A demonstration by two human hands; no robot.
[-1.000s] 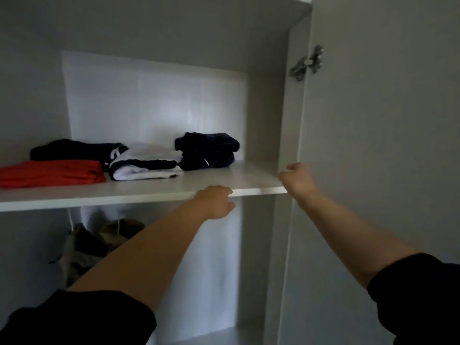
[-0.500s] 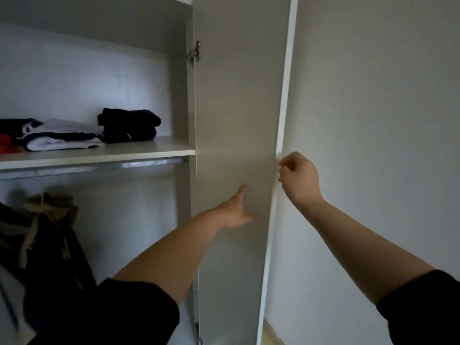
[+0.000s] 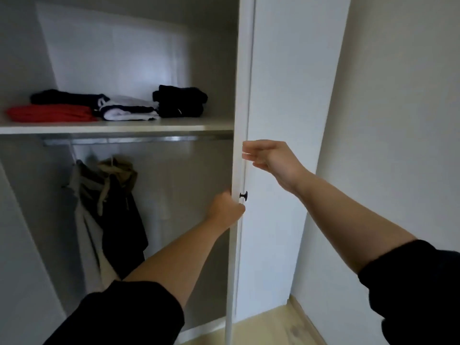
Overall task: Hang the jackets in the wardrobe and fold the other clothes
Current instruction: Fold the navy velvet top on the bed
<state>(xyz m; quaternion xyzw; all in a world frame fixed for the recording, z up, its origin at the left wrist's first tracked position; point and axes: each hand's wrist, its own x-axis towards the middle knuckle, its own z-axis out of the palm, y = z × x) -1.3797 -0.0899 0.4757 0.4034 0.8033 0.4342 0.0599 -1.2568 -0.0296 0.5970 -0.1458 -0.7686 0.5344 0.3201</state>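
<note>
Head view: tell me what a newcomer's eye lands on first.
The two hands at the white wardrobe door: the left hand grips its edge beside the black knob, the right hand sits open higher up. Then the red folded garment, left on the shelf, and the jackets hanging below.

Left grip (image 3: 227, 210) now clasps the door (image 3: 286, 120) edge (below the knob (image 3: 244, 196)); right grip (image 3: 271, 159) has opened

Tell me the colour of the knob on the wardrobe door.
The knob is black, clearest in the head view.

Left hand (image 3: 225, 211) curled, right hand (image 3: 271, 159) outstretched.
</note>
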